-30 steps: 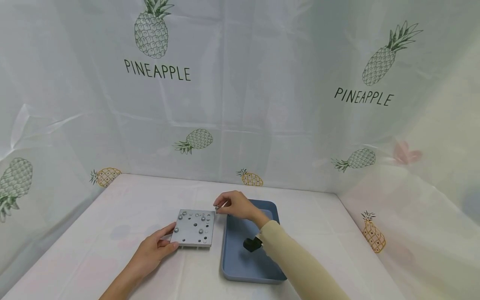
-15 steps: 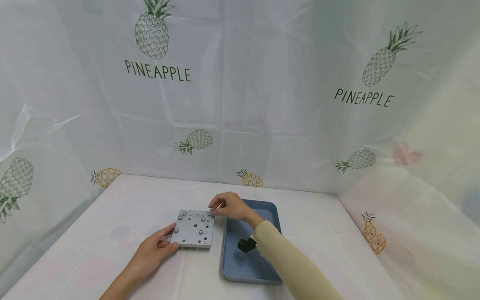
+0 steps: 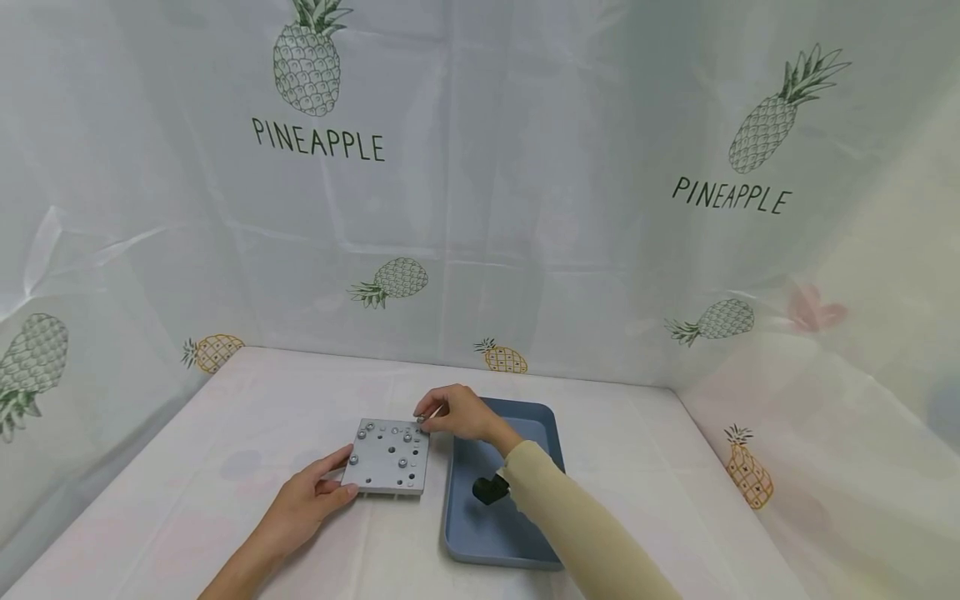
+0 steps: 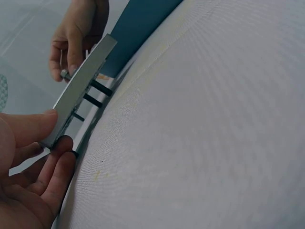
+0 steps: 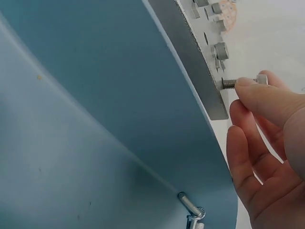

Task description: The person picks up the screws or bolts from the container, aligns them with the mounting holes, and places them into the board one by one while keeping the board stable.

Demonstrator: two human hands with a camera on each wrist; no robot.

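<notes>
A square metal plate (image 3: 378, 468) with several holes and socket-head bolts stands slightly raised off the table; bolt shanks stick out below it in the left wrist view. My left hand (image 3: 303, 504) grips its near left edge, thumb (image 4: 35, 128) on top and fingers beneath. Over the plate's far right corner, my right hand (image 3: 467, 414) pinches a bolt (image 5: 229, 84) between thumb and fingers. In the right wrist view the bolt's threaded tip meets a hole at the plate's corner, its head pointing away. Part of the shank is hidden behind the thumb.
A blue tray (image 3: 467, 546) stands right of the plate, under my right forearm. Inside it, loose bolts (image 5: 190, 205) lie by the wall in the right wrist view. A black wrist camera (image 3: 491, 490) hangs over the tray. Pineapple-print sheeting (image 3: 562, 292) closes off the back.
My right hand has moved left with the bolt, from above the tray's edge to the plate's far right corner. The left hand and the plate have stayed in place.
</notes>
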